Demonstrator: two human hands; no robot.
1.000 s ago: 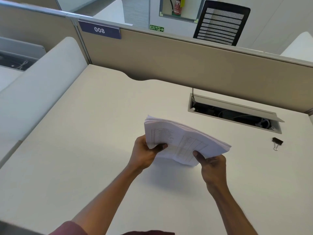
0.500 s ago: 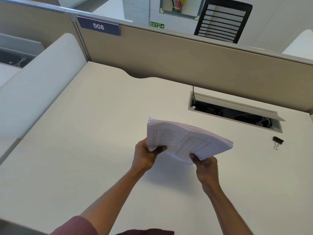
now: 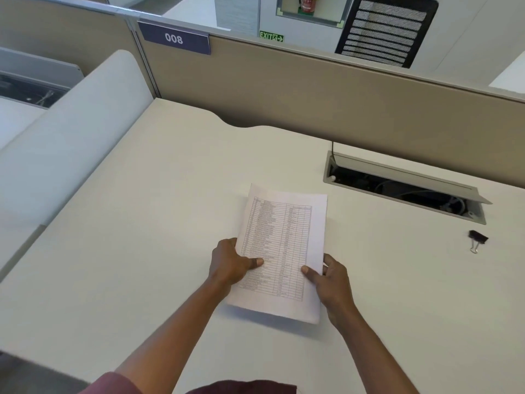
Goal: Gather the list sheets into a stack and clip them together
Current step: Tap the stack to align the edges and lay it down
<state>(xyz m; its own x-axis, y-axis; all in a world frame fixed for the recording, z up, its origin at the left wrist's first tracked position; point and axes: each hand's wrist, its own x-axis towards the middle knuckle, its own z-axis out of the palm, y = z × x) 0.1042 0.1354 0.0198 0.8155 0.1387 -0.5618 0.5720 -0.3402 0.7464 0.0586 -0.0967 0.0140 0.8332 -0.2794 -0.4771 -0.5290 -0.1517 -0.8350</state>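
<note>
A stack of white list sheets (image 3: 284,240) with a printed table on top is held in portrait position over the middle of the white desk (image 3: 142,223). My left hand (image 3: 230,263) grips its left edge with the thumb on the top page. My right hand (image 3: 331,277) grips the right edge, thumb also on top. A black binder clip (image 3: 477,239) lies on the desk far to the right, apart from both hands.
An open cable hatch (image 3: 403,189) is set into the desk behind the stack. A beige partition (image 3: 312,98) closes the far side, and a white side panel (image 3: 71,132) borders the left.
The stack was held edge-up and tilted sideways; both hands have turned it flat so its printed face points up, and brought it nearer to me.
</note>
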